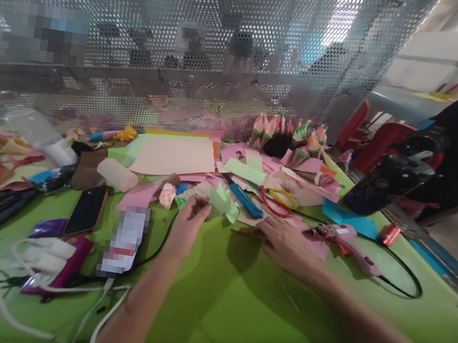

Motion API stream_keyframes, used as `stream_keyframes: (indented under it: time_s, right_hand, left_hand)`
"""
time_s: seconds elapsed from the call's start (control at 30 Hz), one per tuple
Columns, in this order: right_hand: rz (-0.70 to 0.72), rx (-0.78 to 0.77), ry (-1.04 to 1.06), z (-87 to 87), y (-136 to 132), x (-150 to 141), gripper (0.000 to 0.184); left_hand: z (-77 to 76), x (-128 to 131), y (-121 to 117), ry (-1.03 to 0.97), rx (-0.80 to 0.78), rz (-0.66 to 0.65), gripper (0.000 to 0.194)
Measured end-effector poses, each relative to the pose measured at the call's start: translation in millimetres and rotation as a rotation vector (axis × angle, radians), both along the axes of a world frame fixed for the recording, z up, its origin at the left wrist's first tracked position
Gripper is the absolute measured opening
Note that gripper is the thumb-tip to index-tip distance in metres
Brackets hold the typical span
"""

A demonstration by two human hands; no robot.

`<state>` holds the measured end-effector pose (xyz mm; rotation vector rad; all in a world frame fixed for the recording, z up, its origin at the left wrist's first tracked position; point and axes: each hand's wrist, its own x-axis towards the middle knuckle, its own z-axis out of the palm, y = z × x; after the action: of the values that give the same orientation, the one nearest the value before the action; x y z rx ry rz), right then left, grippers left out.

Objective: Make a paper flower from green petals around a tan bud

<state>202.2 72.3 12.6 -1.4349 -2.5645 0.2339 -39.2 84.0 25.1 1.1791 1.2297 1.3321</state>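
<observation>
My left hand (192,222) is closed in a pinch at the edge of a crumpled pale green paper piece (221,201), whose petal-like points spread to the right of the fingertips. Low over the table, my right hand (285,242) is closed around a thin brown stick (246,232) that points left; its kind is too blurred to tell. Just beyond this hand lie a blue utility knife (246,199) and scissors (279,199) with red and yellow handles. To its right rests a pink glue gun (351,241) with a black cord.
Paper ice-cream cones (271,132) stand in a cluster at the back, before a perforated metal screen (141,67). Paper sheets (175,155) cover the middle. Phones (86,210), a power strip (63,270) and cables crowd the left. A dark bottle (389,181) stands at right.
</observation>
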Motion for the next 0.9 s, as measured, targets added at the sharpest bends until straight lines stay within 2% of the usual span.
stream_keyframes:
  time_s: [0.17, 0.23, 0.37, 0.43, 0.5, 0.57, 0.63, 0.77, 0.83, 0.9]
  right_hand:
    - [-0.029, 0.035, 0.038, -4.7, -1.0, 0.1, 0.021]
    - [-0.058, 0.008, 0.171, -1.7, -1.2, 0.9, 0.019]
    - [-0.09, -0.049, 0.575, 8.3, -3.0, -0.9, 0.019]
    - [-0.083, -0.104, 0.75, 11.1, -3.6, -4.0, 0.039]
    - [-0.048, -0.221, 0.898, 10.9, -3.0, -7.6, 0.061]
    - [-0.012, -0.366, 1.02, 8.7, -1.6, -10.5, 0.069]
    - [0.006, -0.498, 1.125, 5.8, -0.2, -12.3, 0.064]
    - [-0.005, -0.711, 1.254, 2.3, 0.2, -12.3, 0.038]
    - [-0.025, -0.731, 1.284, 2.6, -0.5, -11.9, 0.032]
    - [-0.033, -0.706, 1.32, 3.9, -1.7, -12.0, 0.034]
  left_hand:
    - [1.7, 3.9, -3.1, -0.206, -0.12, -0.067, 0.03]
    - [1.5, 6.8, -4.1, -0.269, -0.164, -0.099, 0.032]
    - [0.4, 16.7, -8.2, -0.365, -0.296, -0.203, 0.037]
    - [-0.5, 22.4, -11.1, -0.39, -0.357, -0.245, 0.04]
    - [-1.8, 27.2, -14.0, -0.401, -0.411, -0.286, 0.043]
    - [-3.5, 30.4, -16.6, -0.389, -0.46, -0.343, 0.042]
    - [-5.3, 32.2, -18.6, -0.367, -0.497, -0.408, 0.041]
    - [-6.8, 31.9, -21.2, -0.368, -0.534, -0.502, 0.046]
    - [-6.3, 30.6, -22.5, -0.375, -0.542, -0.557, 0.047]
    - [-5.7, 29.4, -24.0, -0.369, -0.547, -0.615, 0.046]
